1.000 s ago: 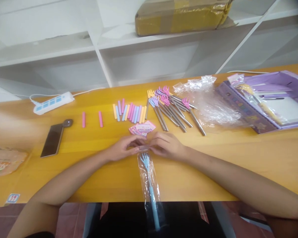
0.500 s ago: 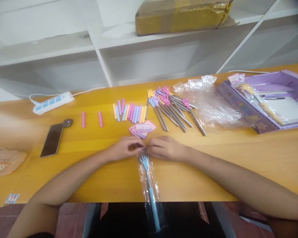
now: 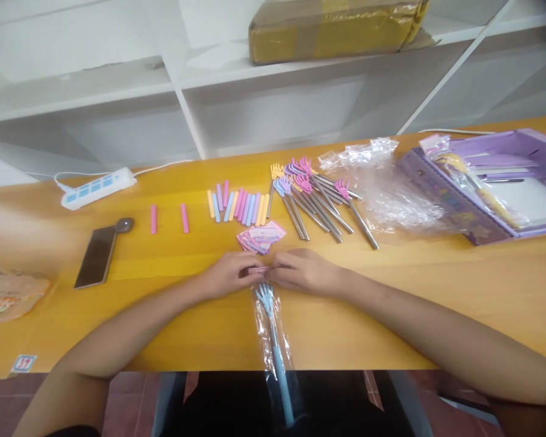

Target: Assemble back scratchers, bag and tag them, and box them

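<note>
My left hand (image 3: 232,274) and my right hand (image 3: 306,273) meet near the table's front, both with fingers pinched. Between their fingertips shows a small pink printed card (image 3: 256,271), at the top end of a clear plastic bag (image 3: 283,331). Inside the bag lies a light-blue back scratcher (image 3: 279,370), its claw end close below my fingers and its handle reaching past the table edge. My fingers partly hide the card and the bag's top. Just beyond my hands lies a fanned pile of pink cards (image 3: 266,235).
Several back scratchers (image 3: 321,203) without grips and several coloured handle sleeves (image 3: 246,208) lie beyond the cards. Clear bags (image 3: 400,197) and a purple box (image 3: 486,227) are at right. A phone (image 3: 95,256) and a power strip (image 3: 99,188) lie at left.
More of the pink card's face now shows between my fingertips; earlier only a thin edge was visible. My hands have shifted very slightly, and the bagged back scratcher stays in place.
</note>
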`<state>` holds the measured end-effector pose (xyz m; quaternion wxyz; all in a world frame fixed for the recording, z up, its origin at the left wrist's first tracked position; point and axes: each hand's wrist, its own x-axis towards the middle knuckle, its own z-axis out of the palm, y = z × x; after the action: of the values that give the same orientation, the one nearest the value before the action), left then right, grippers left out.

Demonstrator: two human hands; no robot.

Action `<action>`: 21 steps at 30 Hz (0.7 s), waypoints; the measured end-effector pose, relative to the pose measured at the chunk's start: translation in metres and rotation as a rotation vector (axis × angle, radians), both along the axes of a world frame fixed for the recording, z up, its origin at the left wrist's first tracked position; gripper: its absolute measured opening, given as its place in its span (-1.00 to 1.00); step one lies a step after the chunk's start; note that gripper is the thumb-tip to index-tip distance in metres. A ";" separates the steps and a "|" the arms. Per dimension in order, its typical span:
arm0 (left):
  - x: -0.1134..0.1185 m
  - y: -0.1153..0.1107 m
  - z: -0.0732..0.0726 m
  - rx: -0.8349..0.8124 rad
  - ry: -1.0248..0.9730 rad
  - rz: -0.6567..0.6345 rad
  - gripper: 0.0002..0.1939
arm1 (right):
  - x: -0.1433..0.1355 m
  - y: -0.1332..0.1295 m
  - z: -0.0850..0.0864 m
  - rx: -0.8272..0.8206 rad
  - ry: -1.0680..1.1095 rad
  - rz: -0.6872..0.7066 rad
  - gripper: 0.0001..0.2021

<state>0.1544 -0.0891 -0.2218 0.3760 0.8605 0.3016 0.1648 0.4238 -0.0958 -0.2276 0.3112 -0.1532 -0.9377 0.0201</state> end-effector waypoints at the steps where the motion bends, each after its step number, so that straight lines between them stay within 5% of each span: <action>1: 0.000 0.000 0.000 0.002 -0.002 0.001 -0.72 | 0.000 0.000 0.000 -0.009 0.012 0.000 -0.84; 16: 0.001 0.000 0.008 -0.080 -0.052 0.047 -0.80 | -0.001 0.001 -0.004 0.048 0.072 -0.006 -0.82; 21: 0.001 0.000 0.008 -0.150 -0.117 0.060 -0.75 | -0.005 0.002 -0.017 0.041 0.120 -0.153 -0.56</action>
<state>0.1553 -0.0892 -0.2141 0.4514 0.8095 0.3162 0.2027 0.4189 -0.0941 -0.2445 0.3707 -0.2165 -0.9031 -0.0138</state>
